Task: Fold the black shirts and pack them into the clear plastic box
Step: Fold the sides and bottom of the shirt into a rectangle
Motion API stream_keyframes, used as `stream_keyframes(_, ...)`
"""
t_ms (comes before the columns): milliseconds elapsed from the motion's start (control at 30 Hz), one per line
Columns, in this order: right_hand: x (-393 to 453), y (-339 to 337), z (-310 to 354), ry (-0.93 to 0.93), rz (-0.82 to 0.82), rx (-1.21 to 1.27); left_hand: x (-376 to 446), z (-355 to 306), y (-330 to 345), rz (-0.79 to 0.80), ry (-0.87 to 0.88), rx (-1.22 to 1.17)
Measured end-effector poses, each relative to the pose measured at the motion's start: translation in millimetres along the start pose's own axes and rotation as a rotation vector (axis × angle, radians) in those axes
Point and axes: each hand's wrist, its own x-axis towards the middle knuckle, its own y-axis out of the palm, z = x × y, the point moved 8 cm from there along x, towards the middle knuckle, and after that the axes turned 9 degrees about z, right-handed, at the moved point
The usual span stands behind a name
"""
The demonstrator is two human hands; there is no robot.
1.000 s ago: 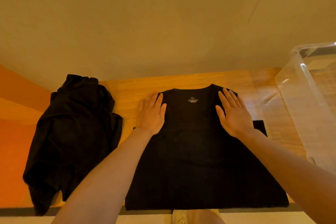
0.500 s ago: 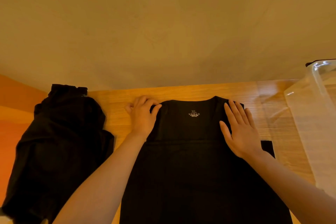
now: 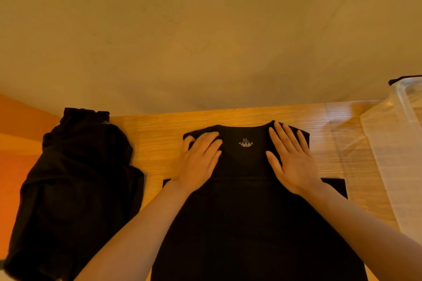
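- Head view: we see 1 black shirt spread flat on the bench, its neckline toward the wall and its hem toward us, so its long axis runs straight away from us. A pale "XL" label sits just inside the collar.
- Our left hand lies on the shirt's left shoulder, fingers gently bent over the cloth at the corner and pressing down; we cannot tell whether it pinches the fabric.
- Our right hand rests palm down on the right shoulder, fingers straight and slightly spread, thumb out toward the collar.
- Both forearms reach in from the bottom edge, converging on the collar.
- A heap of black shirts sits crumpled at the bench's left end, apart from the flat one.
- The clear plastic box stands at the right end, cut by the frame edge.
- The bench is light wood, set against a plain beige wall; an orange surface shows at far left.
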Motion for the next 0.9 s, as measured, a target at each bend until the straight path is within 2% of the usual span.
stream_keyframes(100, 7, -1, -5, 0.006, 0.005, -0.003, -2, 18, 24, 0.174, -0.138, -0.026)
stream_keyframes(233, 16, -5, -8, 0.002, 0.02, -0.025, 13, 22, 31, 0.289, -0.145, 0.008)
stream_keyframes(300, 17, -5, -7, -0.007, 0.024, -0.012, 14, 18, 27, 0.279, -0.13, -0.003)
stream_keyframes(400, 6, -11, -8, -0.03, 0.007, 0.042, 4, 13, 13, 0.175, -0.107, -0.07)
stream_keyframes(500, -16, -19, -19, -0.038, -0.025, 0.05, -17, 25, -3, 0.08, -0.186, -0.149)
stream_keyframes(567, -33, -19, -28, -0.022, 0.013, 0.053, -36, 36, -4, 0.092, -0.224, -0.168)
stream_keyframes(700, -71, -16, -39, -0.008, 0.053, -0.001, -78, 44, 3, 0.164, -0.17, -0.084)
stream_keyframes(900, -96, -25, -66, 0.137, 0.07, -0.049, -97, 57, -12, 0.095, -0.254, -0.07)
